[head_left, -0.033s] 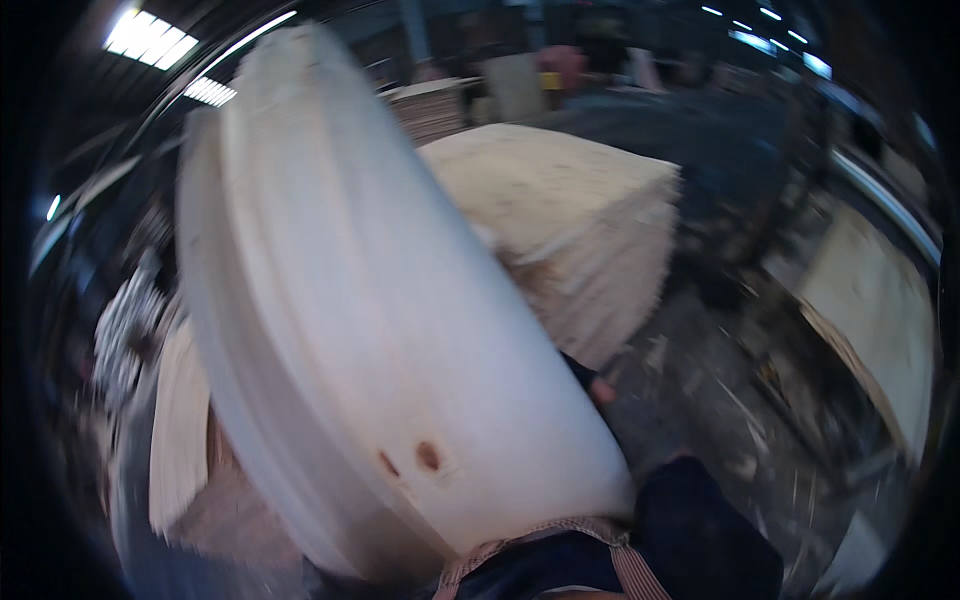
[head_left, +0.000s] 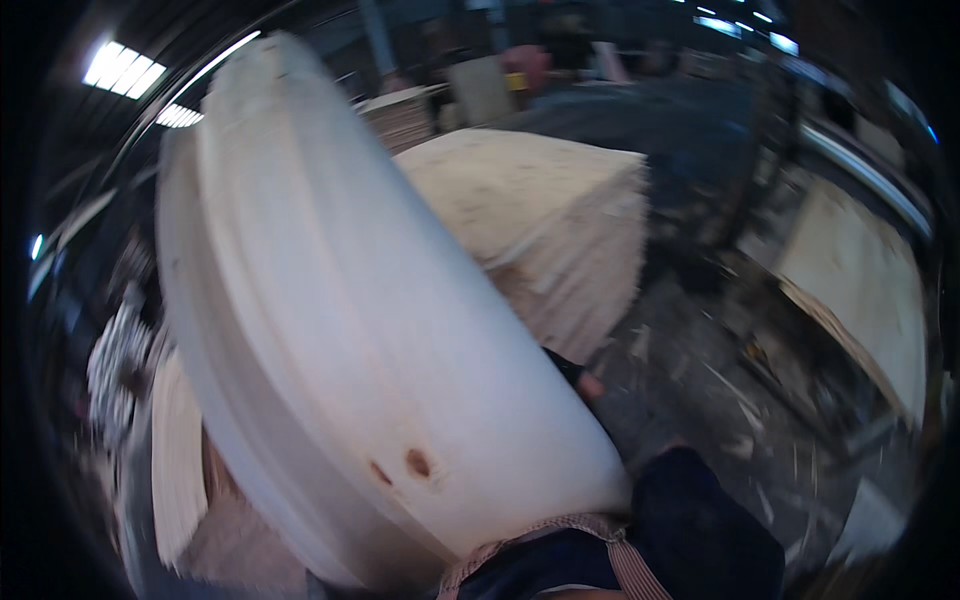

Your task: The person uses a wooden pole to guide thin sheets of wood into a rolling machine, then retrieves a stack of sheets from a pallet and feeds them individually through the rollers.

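1. The right grip (head_left: 582, 379) shows as a small, blurred patch of skin and dark covering at the right edge of the large pale sheets (head_left: 400, 330). How far open it is cannot be told: the fingers are hidden or too blurred, and so is whether they clasp the edge or only touch it.
2. The left grip is out of sight, so its state cannot be told either.
3. The sheets lie left of the right grip, tall and curved, leaning from the near middle toward the far left. At least two layers show, the greyer one on the left. Two brown knots (head_left: 417, 462) mark the near part.
4. Nearest the wearer, the lower end of the sheets meets dark clothing with a striped strap (head_left: 630, 570); a dark sleeve (head_left: 705, 530) is to the right.
5. Beyond the sheets, to the right, stands a thick stack of pale sheets (head_left: 520, 180).
6. Another stack (head_left: 180, 460) is at the near left, partly covered by the sheets.
7. At the right, a pale panel (head_left: 860, 290) lies beside debris-strewn floor (head_left: 690, 400).
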Demonstrator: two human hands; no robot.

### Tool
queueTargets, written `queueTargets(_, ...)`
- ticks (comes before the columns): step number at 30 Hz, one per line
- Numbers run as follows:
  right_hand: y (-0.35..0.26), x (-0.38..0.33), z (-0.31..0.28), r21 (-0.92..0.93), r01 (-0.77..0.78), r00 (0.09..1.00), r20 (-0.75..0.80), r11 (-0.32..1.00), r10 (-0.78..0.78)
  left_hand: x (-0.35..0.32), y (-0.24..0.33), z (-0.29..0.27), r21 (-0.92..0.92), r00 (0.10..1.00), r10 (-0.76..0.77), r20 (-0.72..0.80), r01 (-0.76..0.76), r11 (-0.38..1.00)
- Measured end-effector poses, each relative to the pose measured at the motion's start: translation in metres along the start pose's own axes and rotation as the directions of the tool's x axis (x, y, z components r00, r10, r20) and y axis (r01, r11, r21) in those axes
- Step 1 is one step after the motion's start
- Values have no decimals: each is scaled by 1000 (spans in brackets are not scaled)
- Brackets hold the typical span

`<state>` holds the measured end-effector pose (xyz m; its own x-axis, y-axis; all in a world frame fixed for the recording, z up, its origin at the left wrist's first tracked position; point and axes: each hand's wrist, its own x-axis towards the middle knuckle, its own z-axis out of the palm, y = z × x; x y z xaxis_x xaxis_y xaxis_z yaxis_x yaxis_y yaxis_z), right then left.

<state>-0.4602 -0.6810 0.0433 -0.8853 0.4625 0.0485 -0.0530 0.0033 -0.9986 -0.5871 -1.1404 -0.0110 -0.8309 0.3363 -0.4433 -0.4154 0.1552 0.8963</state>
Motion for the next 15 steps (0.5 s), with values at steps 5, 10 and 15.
queueTargets(5,-30,-75,-155,-27,67,966,-248,997,-72,17,28,172,147,956,-18,291,-26,989)
queueTargets(10,-45,-171,-276,-61,104,863,-491,993,-120,0,38,317,268,850,-64,522,-92,959)
queueTargets(15,-52,-249,-382,-83,84,718,-686,993,-118,-12,43,437,354,733,-148,664,-134,926)
